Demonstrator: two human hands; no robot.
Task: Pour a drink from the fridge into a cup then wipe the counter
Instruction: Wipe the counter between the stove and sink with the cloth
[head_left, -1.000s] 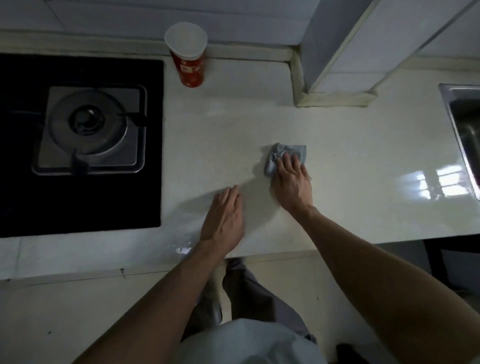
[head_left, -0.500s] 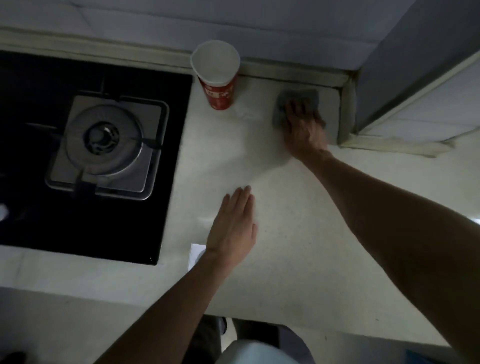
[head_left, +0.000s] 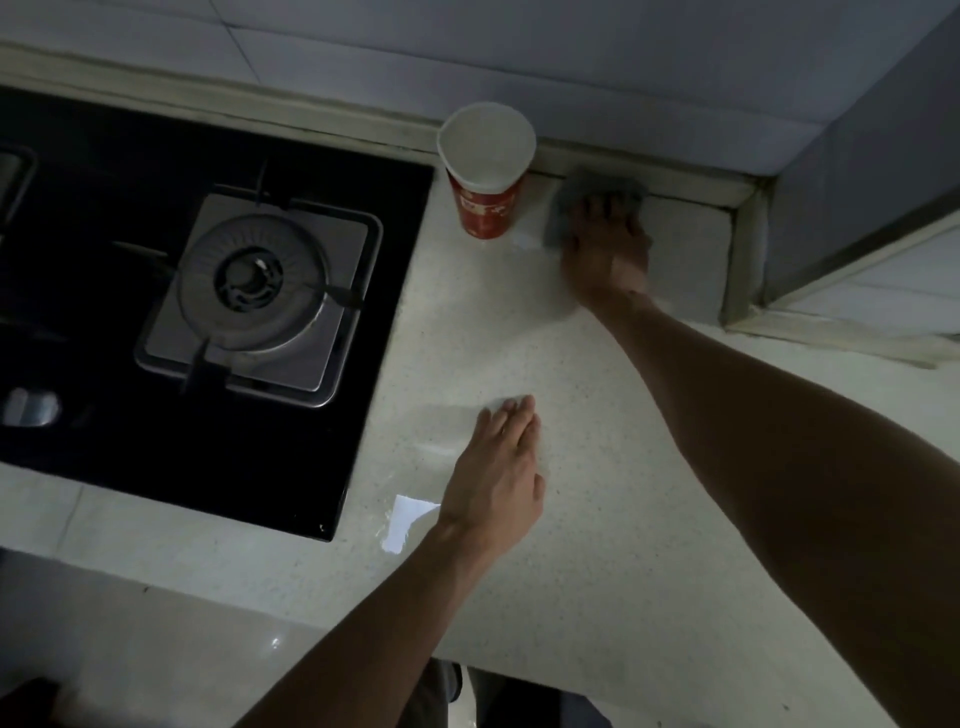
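A red paper cup (head_left: 487, 179) with a white inside stands upright at the back of the pale speckled counter (head_left: 597, 519), close to the wall. Just right of the cup, my right hand (head_left: 608, 249) presses a grey cloth (head_left: 566, 200) flat against the counter at the wall's edge. The fingers cover most of the cloth. My left hand (head_left: 498, 478) lies flat on the counter nearer the front, fingers together, holding nothing. A wet shine lies beside its wrist.
A black glass hob (head_left: 78, 291) with a steel gas burner (head_left: 254, 296) fills the left side. A grey column (head_left: 857, 182) juts out at the back right. The tiled wall runs behind the cup. The counter's front edge is near my body.
My right hand has pushed the cloth from the middle of the counter to the back wall, then slightly left toward the cup. The left hand stays flat on the counter.
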